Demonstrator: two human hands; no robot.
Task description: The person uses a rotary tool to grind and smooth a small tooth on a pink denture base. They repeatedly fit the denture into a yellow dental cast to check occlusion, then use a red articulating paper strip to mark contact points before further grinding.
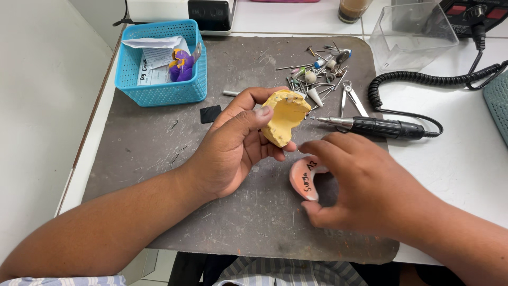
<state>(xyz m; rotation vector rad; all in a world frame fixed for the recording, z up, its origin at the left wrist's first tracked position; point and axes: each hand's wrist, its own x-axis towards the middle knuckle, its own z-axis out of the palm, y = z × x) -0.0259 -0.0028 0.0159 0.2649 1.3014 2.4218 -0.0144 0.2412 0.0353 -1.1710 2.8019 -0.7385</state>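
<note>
My left hand (233, 145) holds a yellow plaster dental cast (284, 119) upright above the dark mat, thumb across its top edge. My right hand (365, 190) is lower right, fingers curled around a pink horseshoe-shaped denture base (302, 179) with handwriting on it, which rests on or just above the mat. The two pieces are close together but apart. My right palm hides part of the pink piece.
A black rotary handpiece (378, 127) with a coiled cord (423, 79) lies right of the cast. Several burs and metal tools (320, 71) are scattered behind. A blue basket (161, 63) holds paper and a purple item. A clear plastic box (410, 32) stands at the back right.
</note>
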